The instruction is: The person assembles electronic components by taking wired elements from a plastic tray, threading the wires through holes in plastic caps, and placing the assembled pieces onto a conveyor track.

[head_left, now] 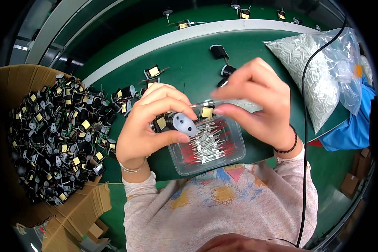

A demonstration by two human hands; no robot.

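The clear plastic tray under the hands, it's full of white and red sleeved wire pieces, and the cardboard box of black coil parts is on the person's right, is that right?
Not quite. The head view shows the cardboard box of black coil parts on the person's left, not right. The rest holds: the clear plastic tray lies under the hands and holds white and red sleeved wire pieces.
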